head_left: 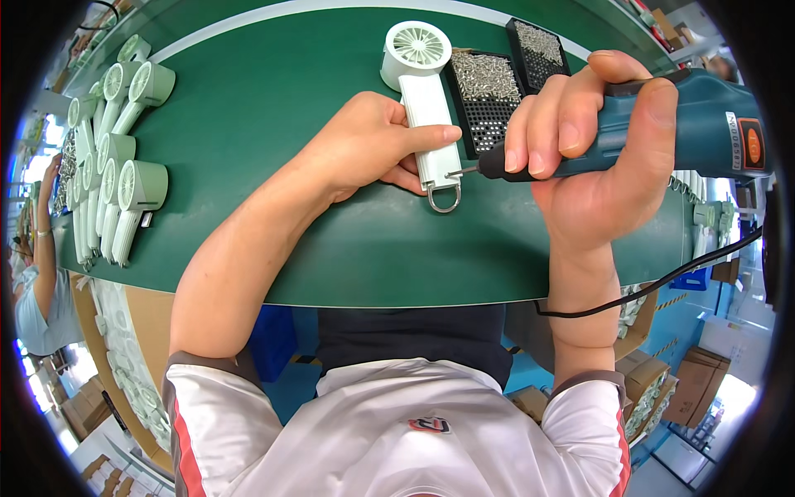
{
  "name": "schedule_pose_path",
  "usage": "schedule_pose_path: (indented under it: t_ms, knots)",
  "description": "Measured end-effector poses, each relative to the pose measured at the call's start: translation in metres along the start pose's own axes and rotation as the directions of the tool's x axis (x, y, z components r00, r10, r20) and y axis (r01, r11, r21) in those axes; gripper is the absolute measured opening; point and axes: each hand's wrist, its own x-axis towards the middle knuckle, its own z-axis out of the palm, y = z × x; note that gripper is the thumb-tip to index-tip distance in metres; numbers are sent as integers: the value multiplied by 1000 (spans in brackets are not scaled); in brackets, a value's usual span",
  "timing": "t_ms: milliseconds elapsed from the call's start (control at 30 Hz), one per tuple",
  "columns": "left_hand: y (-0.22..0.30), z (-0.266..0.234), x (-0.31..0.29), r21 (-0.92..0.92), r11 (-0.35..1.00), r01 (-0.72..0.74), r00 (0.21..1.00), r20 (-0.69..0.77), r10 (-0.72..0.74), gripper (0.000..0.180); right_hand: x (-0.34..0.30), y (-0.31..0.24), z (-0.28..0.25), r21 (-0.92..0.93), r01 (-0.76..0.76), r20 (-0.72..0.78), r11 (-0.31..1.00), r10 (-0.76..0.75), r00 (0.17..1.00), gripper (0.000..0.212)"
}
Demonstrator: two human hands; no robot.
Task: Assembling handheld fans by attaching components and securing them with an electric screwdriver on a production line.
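Note:
A pale green handheld fan (430, 124) lies on the green table with its round head away from me and a metal loop (445, 199) at the handle's near end. My left hand (377, 145) grips the handle, thumb across its top. In my right hand (609, 141) is a teal electric screwdriver (704, 124), held sideways with fingers wrapped round it. Its thin bit (464, 171) points left and its tip meets the handle's lower end near the loop. Whether a screw sits at the tip is too small to tell.
Beyond the screwdriver stand two black trays of small screws, a nearer tray (487, 79) and a farther tray (538, 45). Several fans (142, 185) cluster at the left. A black cord (662, 286) hangs at the right. Another person's arm (45, 215) shows at far left.

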Motion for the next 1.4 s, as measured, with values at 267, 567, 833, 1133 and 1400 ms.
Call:
schedule_pose_path:
  t_ms: [267, 567, 833, 1133, 1400]
  knots:
    - [-3, -1, 3, -8, 1000, 0, 1000, 4, 0, 39, -1, 14, 11, 526, 9, -53, 850, 23, 998, 46]
    - [-2, 0, 2, 10, 1000, -11, 1000, 2, 11, 40, 0, 17, 14, 352, 20, -40, 936, -6, 999, 34]
    - [-1, 3, 2, 3, 1000, -4, 1000, -19, 4, 38, 0, 13, 20, 211, 15, -8, 977, -14, 1000, 25]
    - [1, 4, 3, 19, 1000, -14, 1000, -24, 14, 35, -2, 10, 28, 18, 22, -18, 1000, -22, 1000, 25]
    - [-1, 4, -1, 3, 1000, -16, 999, -43, 16, 34, -9, 10, 27, -37, 80, 77, 996, -77, 994, 11]
